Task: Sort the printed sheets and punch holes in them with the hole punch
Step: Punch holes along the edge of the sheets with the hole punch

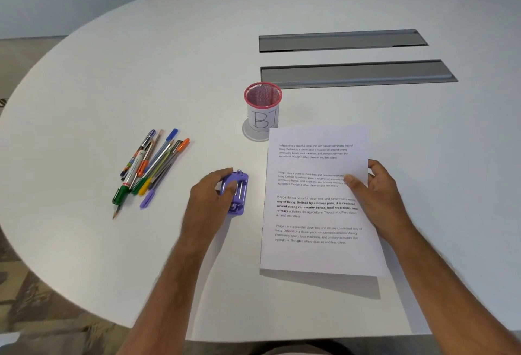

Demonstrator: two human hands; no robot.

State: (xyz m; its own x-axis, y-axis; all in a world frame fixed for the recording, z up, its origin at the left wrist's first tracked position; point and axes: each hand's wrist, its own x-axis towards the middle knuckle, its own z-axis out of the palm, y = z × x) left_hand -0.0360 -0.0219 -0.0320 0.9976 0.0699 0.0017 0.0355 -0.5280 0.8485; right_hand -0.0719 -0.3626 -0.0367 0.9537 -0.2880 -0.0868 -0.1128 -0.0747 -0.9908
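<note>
Left hand (210, 199) grips hole punch (236, 194); right hand (377, 196) pinches printed sheets' (315, 256) right edge.

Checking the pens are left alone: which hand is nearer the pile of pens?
Left. The left hand grips the hole punch just right of the pens; the right hand holds the sheets' far edge.

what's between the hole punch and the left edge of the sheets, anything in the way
Nothing visible. The purple hole punch, gripped by the left hand, sits just left of the printed sheets, with only bare table between them. The right hand pinches the sheets' right edge.
</note>
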